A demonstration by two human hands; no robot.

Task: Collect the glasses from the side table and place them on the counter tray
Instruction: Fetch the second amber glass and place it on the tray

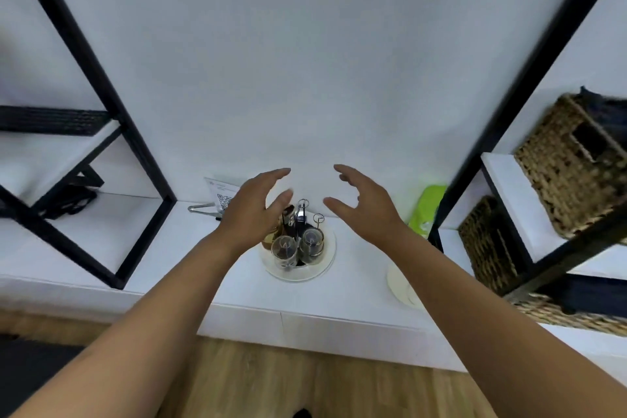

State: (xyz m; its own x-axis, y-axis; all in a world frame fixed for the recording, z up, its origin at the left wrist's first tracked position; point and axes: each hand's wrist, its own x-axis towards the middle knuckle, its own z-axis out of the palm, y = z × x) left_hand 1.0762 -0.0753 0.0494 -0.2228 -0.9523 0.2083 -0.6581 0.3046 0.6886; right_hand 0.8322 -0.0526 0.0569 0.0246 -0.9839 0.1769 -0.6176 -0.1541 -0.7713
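A round white tray [327, 263] sits on the white counter [169, 248] below me. On it stand two clear glasses, one at the front left [284, 252] and one at the right [312, 243], beside a brownish bottle [275, 233] and wire card holders [303, 210]. My left hand [254, 210] hovers above the tray's left side, fingers spread and empty, partly hiding the bottle. My right hand [364, 204] hovers above and to the right of the tray, fingers relaxed and holding nothing.
Black metal shelf frames rise at left [101, 78] and right [509, 112]. Wicker baskets [573, 163] fill the right shelves. A green bag [425, 210], a white plate [402, 285], a QR-code card [222, 195] and a metal tool [203, 209] lie on the counter. Wooden floor below.
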